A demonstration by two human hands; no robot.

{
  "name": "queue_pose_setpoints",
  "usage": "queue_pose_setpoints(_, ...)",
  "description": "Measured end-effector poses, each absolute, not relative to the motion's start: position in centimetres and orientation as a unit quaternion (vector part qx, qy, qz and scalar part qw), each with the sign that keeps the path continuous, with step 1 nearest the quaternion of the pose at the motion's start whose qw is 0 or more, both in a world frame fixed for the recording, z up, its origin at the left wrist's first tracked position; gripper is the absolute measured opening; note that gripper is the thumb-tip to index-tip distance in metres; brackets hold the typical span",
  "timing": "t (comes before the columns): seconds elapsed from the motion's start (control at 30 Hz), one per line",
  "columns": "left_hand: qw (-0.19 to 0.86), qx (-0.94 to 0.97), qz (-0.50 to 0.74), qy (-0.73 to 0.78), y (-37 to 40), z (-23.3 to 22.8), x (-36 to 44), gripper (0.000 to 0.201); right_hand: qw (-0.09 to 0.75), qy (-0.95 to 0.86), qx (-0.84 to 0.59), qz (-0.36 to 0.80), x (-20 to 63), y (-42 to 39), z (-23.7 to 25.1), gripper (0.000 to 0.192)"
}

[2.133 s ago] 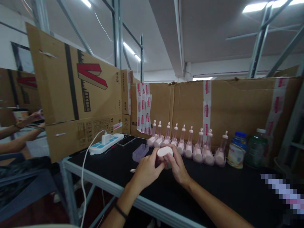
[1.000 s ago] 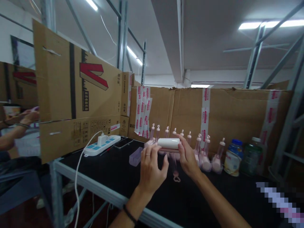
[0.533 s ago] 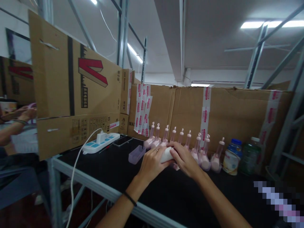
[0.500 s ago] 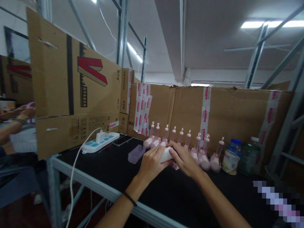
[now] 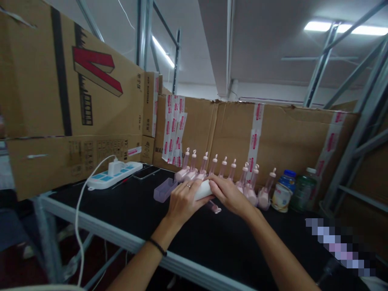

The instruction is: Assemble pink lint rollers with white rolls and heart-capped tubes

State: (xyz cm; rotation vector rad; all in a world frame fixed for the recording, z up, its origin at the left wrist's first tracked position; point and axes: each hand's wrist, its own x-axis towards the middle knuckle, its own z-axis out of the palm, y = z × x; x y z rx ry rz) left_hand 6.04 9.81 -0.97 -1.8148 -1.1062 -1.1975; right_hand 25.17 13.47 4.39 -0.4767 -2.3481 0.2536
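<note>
- My left hand (image 5: pixel 182 199): curled round white piece (image 5: pixel 203 191), left end.
- My right hand (image 5: pixel 229 193): closed on its right end.
- It's over black table (image 5: pixel 127 218), in front of pink bottles (image 5: pixel 263 198), right of purple tray (image 5: pixel 163 193).

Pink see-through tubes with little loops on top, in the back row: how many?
9 tubes, along the cardboard: three at the left, three behind the right hand, two beyond those, one alone nearest the blue-lidded jar. Hands could hide more.

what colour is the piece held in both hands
The held piece looks white where visible, best in the head view.
</note>
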Motion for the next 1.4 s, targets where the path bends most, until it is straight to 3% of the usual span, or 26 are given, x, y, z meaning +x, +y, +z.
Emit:
queue_pose_setpoints(0.27,0.366,-0.691,-0.447,-0.435,10.1,-0.9,6.1,0.052,0.310,-0.917,-0.249,0.035,25.5,13.4,4.6,0.027)
queue_pose_setpoints(0.53,0.352,-0.682,-0.467,-0.440,10.6,-1.2,6.5,0.053,0.330,-0.905,-0.267,0.038,25.3,12.9,4.7,0.024)
queue_pose_setpoints(0.73,0.318,-0.678,-0.490,-0.446,10.2,-1.5,6.7,0.054,0.395,-0.880,-0.221,0.144,24.9,12.6,3.5,0.032)
queue_pose_setpoints(1.0,0.321,-0.680,-0.490,-0.442,9.4,-1.5,6.0,0.055,0.401,-0.861,-0.211,0.230,23.9,12.7,2.4,0.032)
queue_pose_setpoints(1.4,0.309,-0.701,-0.480,-0.428,10.1,-1.2,6.3,0.061,0.335,-0.904,-0.262,0.055,25.2,13.1,4.9,0.029)
